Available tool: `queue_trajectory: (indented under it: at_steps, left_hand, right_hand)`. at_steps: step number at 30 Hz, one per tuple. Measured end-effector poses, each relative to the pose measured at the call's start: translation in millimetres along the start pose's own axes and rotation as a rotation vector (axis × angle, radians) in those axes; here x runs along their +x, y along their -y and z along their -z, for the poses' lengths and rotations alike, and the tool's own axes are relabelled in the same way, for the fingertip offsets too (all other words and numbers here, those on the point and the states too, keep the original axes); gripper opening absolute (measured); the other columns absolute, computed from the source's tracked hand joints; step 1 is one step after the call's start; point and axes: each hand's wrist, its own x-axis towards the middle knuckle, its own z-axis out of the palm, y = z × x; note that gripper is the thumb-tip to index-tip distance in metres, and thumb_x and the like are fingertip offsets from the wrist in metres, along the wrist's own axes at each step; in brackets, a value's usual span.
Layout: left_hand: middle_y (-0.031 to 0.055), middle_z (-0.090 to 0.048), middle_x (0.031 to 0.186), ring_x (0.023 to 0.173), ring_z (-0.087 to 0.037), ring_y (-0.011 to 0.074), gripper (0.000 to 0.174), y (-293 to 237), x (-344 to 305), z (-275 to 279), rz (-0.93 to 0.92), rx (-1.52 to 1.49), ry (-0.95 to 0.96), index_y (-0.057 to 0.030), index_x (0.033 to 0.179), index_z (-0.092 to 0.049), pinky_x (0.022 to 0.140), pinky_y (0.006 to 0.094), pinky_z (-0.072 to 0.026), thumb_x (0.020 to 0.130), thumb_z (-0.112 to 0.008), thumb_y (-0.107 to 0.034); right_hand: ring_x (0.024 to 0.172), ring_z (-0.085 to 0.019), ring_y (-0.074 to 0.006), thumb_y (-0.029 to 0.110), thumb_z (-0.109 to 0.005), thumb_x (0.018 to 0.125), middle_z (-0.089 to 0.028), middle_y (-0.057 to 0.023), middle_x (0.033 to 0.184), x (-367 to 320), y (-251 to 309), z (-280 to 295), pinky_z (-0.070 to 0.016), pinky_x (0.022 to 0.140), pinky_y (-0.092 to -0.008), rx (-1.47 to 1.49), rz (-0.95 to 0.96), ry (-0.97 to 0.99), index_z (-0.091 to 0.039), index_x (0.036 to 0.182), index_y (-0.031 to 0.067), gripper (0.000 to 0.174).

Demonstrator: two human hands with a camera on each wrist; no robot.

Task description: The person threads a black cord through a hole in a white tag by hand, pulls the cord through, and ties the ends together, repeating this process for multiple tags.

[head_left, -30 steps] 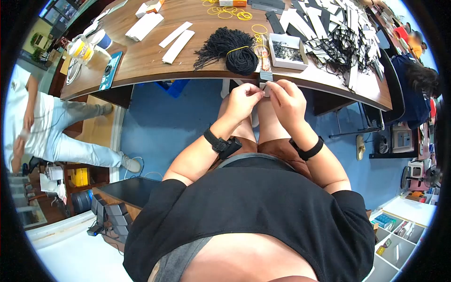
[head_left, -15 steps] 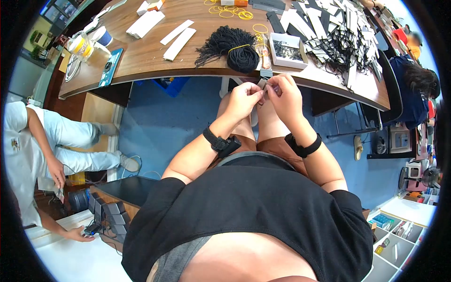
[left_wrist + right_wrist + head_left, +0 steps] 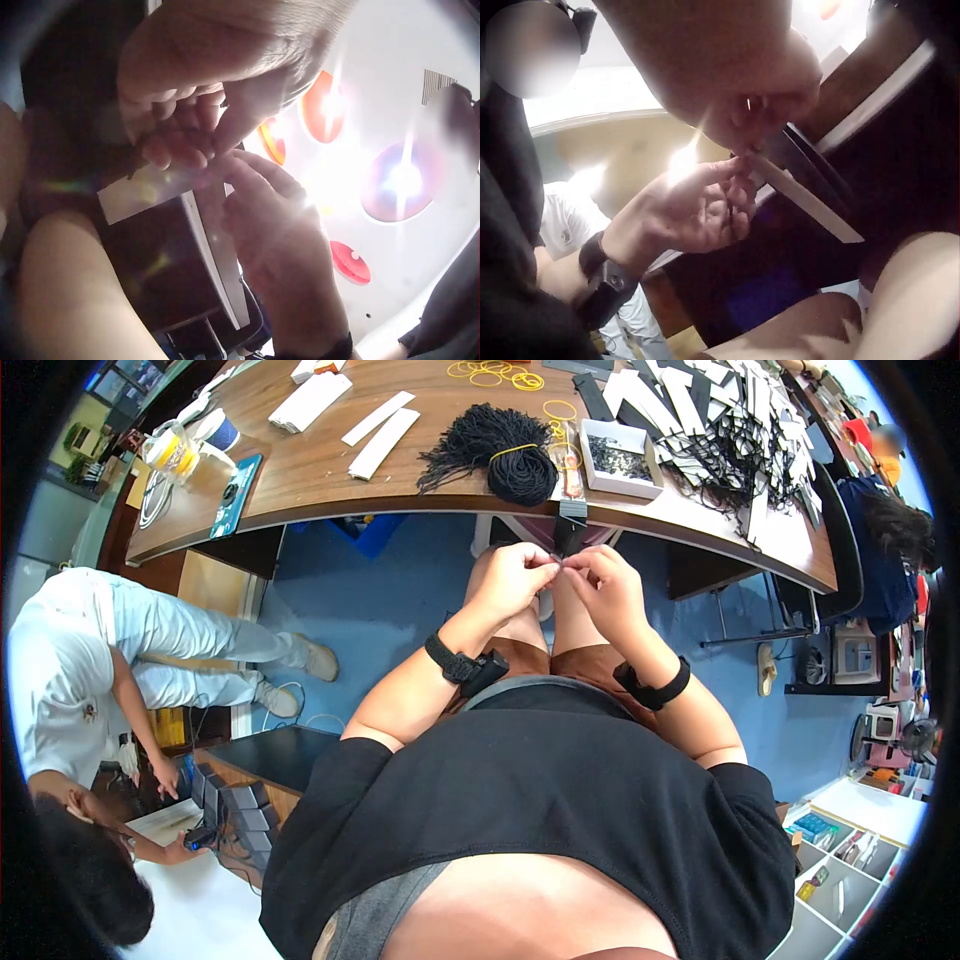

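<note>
Both hands meet just in front of the table edge, above the lap. My left hand [image 3: 515, 578] pinches between thumb and fingers at the near end of a narrow card strip [image 3: 570, 537]. The right hand [image 3: 608, 588] pinches at that same end, its fingertips against the left ones. Dark in the head view, the strip [image 3: 142, 196] shows a pale face in the left wrist view. It juts out from the fingertips in the right wrist view too. The fingers hide its pinched end; I cannot tell whether a cord is held there.
On the table [image 3: 300, 480] lie a bundle of black cords [image 3: 522, 472], yellow rubber bands [image 3: 495, 374], an open white box [image 3: 620, 463] and a heap of black and white strips [image 3: 740, 440]. White strips [image 3: 385, 445] lie further left. Another person [image 3: 75, 660] bends down at the left.
The strip's dark face now shows beyond the fingertips, where a pale piece showed before. Both hands stay together at nearly the same spot. The person at the left has bent down.
</note>
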Motion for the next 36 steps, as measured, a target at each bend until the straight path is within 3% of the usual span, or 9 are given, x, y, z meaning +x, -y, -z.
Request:
queue_trajectory:
  at_steps: [4,8,14,17,22,26,29,30,36]
  left_hand:
    - [0.0052,-0.063,0.073,0.064,-0.058,0.0107,0.006,-6,-5,-5,0.030,-0.009,0.010,0.0023,0.085,-0.061,0.059,0.0236,-0.0477,0.085,-0.062,-0.004]
    - [0.0057,-0.063,0.075,0.065,-0.059,0.0110,0.006,-10,-5,-2,0.056,0.067,0.006,0.0023,0.085,-0.061,0.060,0.0238,-0.0482,0.085,-0.062,-0.004]
    - [0.0045,-0.063,0.074,0.066,-0.059,0.0111,0.010,-12,-10,20,0.067,0.075,-0.003,-0.0002,0.085,-0.062,0.062,0.0243,-0.0490,0.084,-0.065,-0.010]
    - [0.0034,-0.063,0.073,0.064,-0.058,0.0090,0.010,-21,-19,33,0.173,-0.057,-0.028,-0.0029,0.083,-0.062,0.061,0.0215,-0.0481,0.085,-0.065,-0.012]
    - [0.0018,-0.061,0.072,0.060,-0.055,0.0074,0.009,-29,-23,29,0.174,-0.010,0.005,-0.0040,0.084,-0.062,0.056,0.0201,-0.0448,0.085,-0.065,-0.013]
    - [0.0002,-0.060,0.071,0.059,-0.051,0.0069,0.009,-36,-20,20,0.192,-0.121,0.027,-0.0044,0.084,-0.063,0.054,0.0200,-0.0421,0.085,-0.065,-0.013]
    - [0.0002,-0.058,0.069,0.057,-0.049,0.0062,0.011,-48,-15,7,0.189,-0.305,-0.017,-0.0025,0.083,-0.064,0.052,0.0195,-0.0399,0.084,-0.066,-0.013]
    - [0.0020,-0.062,0.078,0.067,-0.053,0.0079,0.011,-44,-11,10,0.204,-0.372,0.059,-0.0035,0.087,-0.064,0.060,0.0226,-0.0437,0.087,-0.062,-0.014]
    - [0.0028,-0.064,0.085,0.074,-0.058,0.0109,0.014,-36,-9,2,0.316,-0.592,0.114,-0.0038,0.094,-0.064,0.066,0.0262,-0.0463,0.090,-0.056,-0.014]
  right_hand:
    - [0.062,-0.058,-0.0077,0.014,-0.070,0.080,-0.065,-0.0064,0.071,21,-9,0,-0.0468,0.058,-0.0239,0.283,-0.240,-0.067,-0.066,0.088,-0.0012,0.018]
    - [0.059,-0.051,-0.0056,0.012,-0.068,0.082,-0.061,0.0020,0.071,28,-15,-3,-0.0419,0.054,-0.0202,0.597,-0.472,-0.018,-0.067,0.085,0.0011,0.012]
    - [0.052,-0.040,-0.0061,0.012,-0.062,0.085,-0.055,0.0026,0.068,22,-20,3,-0.0317,0.048,-0.0198,1.117,-0.646,-0.029,-0.062,0.085,0.0034,0.009]
    - [0.054,-0.039,-0.0079,0.016,-0.055,0.089,-0.055,0.0010,0.073,24,-19,16,-0.0312,0.049,-0.0206,1.769,-0.905,0.054,-0.060,0.087,0.0033,0.014]
    - [0.056,-0.040,-0.0078,0.017,-0.050,0.092,-0.057,0.0027,0.088,10,-27,11,-0.0328,0.051,-0.0221,2.302,-0.796,0.350,-0.057,0.103,0.0039,0.019]
    - [0.053,-0.041,-0.0081,0.015,-0.048,0.093,-0.061,-0.0019,0.085,7,-15,16,-0.0360,0.051,-0.0209,1.890,-0.591,0.382,-0.056,0.121,0.0071,0.030]
    - [0.053,-0.047,-0.0095,0.010,-0.050,0.091,-0.064,-0.0013,0.081,10,-4,32,-0.0425,0.051,-0.0250,0.801,-0.299,0.386,-0.056,0.121,0.0058,0.031]
    - [0.053,-0.056,-0.0171,0.009,-0.057,0.087,-0.066,-0.0053,0.073,9,4,23,-0.0476,0.053,-0.0298,0.531,-0.006,0.206,-0.057,0.122,0.0090,0.035]
    - [0.064,-0.064,-0.0281,0.022,-0.068,0.077,-0.065,-0.0115,0.071,10,25,24,-0.0507,0.059,-0.0364,-0.197,0.038,0.187,-0.060,0.113,0.0146,0.037]
